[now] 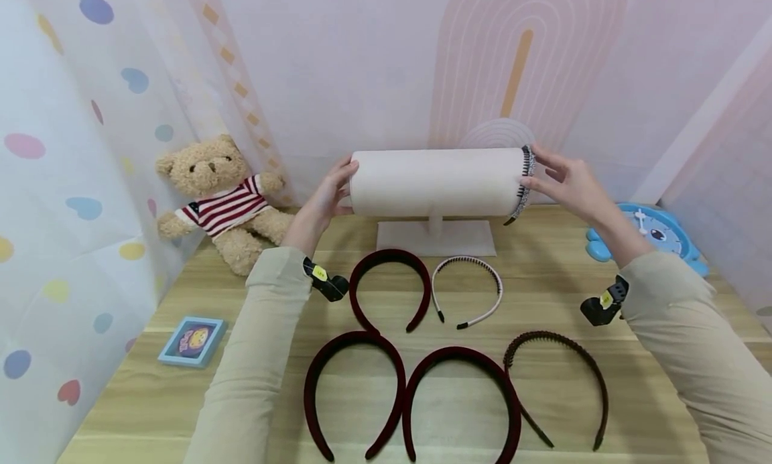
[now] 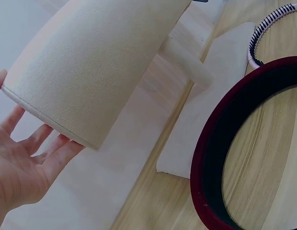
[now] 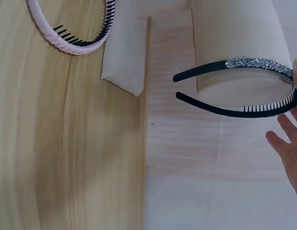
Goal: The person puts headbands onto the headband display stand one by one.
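Observation:
A cream padded roll on a T-shaped headband stand (image 1: 437, 182) lies horizontally above its flat base (image 1: 401, 239). My left hand (image 1: 328, 192) touches the roll's left end; in the left wrist view its fingers (image 2: 62, 155) spread across that end, tips partly hidden behind the rim. At the other end, my right hand (image 1: 569, 182) pinches a black headband with silver rhinestones (image 1: 526, 179) between thumb and fingers. Its comb teeth show in the right wrist view, and its two tips (image 3: 179, 77) point away from the hand, beside the roll's end.
Dark red padded headbands (image 1: 392, 255), a pale pink toothed one (image 1: 496, 283) and a brown toothed one (image 1: 594, 370) lie on the wooden table (image 1: 271, 410). A teddy bear (image 1: 226, 212) and small blue frame (image 1: 193, 342) stand left; a blue crab-shaped object (image 1: 681, 233) is right.

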Demonstrator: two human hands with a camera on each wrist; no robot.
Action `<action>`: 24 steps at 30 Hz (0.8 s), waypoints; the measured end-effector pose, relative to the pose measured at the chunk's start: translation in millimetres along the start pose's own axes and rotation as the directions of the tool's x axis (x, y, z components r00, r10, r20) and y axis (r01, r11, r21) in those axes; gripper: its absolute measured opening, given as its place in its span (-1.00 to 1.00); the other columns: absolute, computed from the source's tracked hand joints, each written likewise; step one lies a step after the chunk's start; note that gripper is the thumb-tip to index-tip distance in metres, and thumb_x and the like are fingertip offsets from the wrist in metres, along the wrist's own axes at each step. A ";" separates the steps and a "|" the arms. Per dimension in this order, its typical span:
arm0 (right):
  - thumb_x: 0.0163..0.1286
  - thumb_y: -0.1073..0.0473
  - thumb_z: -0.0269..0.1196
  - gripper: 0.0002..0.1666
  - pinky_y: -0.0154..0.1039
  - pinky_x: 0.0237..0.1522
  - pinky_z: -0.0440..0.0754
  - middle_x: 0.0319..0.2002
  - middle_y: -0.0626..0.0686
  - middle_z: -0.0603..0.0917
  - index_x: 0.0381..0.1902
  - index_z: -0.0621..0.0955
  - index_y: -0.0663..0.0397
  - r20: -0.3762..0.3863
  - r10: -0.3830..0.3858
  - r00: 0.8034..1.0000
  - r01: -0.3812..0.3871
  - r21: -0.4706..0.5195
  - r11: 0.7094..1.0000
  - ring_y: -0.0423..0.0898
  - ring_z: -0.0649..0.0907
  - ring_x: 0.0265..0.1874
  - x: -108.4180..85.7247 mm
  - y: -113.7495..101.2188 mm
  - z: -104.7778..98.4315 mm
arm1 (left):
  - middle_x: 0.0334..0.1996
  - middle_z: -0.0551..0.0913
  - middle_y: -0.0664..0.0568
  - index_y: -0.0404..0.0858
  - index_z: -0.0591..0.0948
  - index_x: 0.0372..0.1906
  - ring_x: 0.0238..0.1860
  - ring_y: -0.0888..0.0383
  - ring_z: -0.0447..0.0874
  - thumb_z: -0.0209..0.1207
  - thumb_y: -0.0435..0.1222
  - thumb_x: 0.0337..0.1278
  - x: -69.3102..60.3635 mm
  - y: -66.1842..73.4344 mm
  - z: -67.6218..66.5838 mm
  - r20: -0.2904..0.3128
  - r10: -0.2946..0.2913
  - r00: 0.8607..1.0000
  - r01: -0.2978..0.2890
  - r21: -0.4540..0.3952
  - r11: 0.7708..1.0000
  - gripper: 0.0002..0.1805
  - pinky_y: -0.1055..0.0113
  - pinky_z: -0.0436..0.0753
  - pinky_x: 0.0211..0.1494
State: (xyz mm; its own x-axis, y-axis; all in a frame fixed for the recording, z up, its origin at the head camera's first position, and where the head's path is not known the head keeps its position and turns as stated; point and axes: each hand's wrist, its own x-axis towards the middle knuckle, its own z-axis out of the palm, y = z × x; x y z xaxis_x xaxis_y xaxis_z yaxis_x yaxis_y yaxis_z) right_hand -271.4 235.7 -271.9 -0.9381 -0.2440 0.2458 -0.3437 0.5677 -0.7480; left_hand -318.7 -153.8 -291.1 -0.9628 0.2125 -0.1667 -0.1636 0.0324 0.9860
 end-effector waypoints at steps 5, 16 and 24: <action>0.23 0.03 0.23 -0.20 0.06 0.31 0.20 0.36 0.18 0.20 0.37 0.20 0.03 0.001 0.010 1.000 -0.010 0.015 1.000 0.23 0.21 0.33 1.5 -0.1 2.2 | 0.45 -0.06 0.07 0.19 -0.02 0.41 0.37 -0.07 0.05 -0.09 0.07 0.21 1.0 -1.7 -1.3 0.000 0.003 1.000 -0.003 0.002 1.000 -0.31 -0.17 0.21 0.30; 0.20 -0.04 0.25 -0.20 0.15 0.34 0.09 0.42 0.06 0.11 0.37 0.21 -0.18 0.070 0.099 0.993 -0.103 0.051 0.993 0.15 0.06 0.40 7.2 -0.1 -0.3 | 0.45 -0.06 0.05 0.19 -0.03 0.41 0.39 -0.05 0.04 -0.09 0.05 0.21 1.1 -2.2 2.0 -0.002 -0.023 1.000 0.023 -0.017 1.000 -0.31 -0.15 0.21 0.31; 0.20 0.02 0.26 -0.21 0.14 0.35 0.09 0.43 0.07 0.09 0.33 0.23 0.07 0.085 0.040 0.996 -0.044 0.041 0.998 0.14 0.09 0.39 17.1 -5.3 7.8 | 0.44 -0.05 0.06 0.19 -0.02 0.41 0.38 -0.05 0.04 -0.08 0.06 0.20 1.2 -1.0 -0.4 -0.007 -0.005 1.000 0.005 -0.005 1.000 -0.31 -0.16 0.22 0.30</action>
State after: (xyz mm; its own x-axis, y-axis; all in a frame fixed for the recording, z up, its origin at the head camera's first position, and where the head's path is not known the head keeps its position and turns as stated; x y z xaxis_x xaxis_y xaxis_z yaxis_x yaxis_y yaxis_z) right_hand -285.2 222.3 -268.6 -0.9441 -0.2871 0.1621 -0.3002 0.5450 -0.7829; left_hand -319.7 -154.0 -292.3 -0.9634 0.2058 -0.1720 -0.1698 0.0285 0.9851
